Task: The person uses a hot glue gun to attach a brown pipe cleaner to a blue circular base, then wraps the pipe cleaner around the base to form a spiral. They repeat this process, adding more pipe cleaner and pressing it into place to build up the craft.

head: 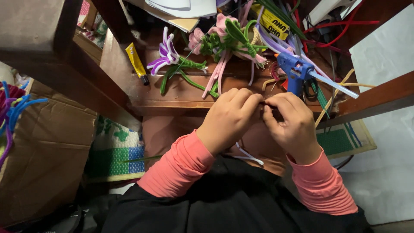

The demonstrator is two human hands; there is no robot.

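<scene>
Left hand (230, 118) and right hand (291, 123) meeting just below the blue glue gun (297, 71), fingers pinched closed on 1 small dark piece (264, 105); its axis too hidden to tell. Working at the tabletop (181, 92) front edge, open room only toward the lap.

held item hidden by fingers (252, 103) | cardboard box (47, 151) cut off left

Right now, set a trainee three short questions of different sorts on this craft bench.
1. True or false: the blue glue gun is held in the right hand.
2. Which lies left of the purple and white flower: A) yellow tube B) cardboard box on the bench C) scissors?
3. Fill in: both sleeves are ____.

Key: 1 false, it rests on the bench; 2 A; 3 pink. The left hand meets the right, pinching something small.
</scene>
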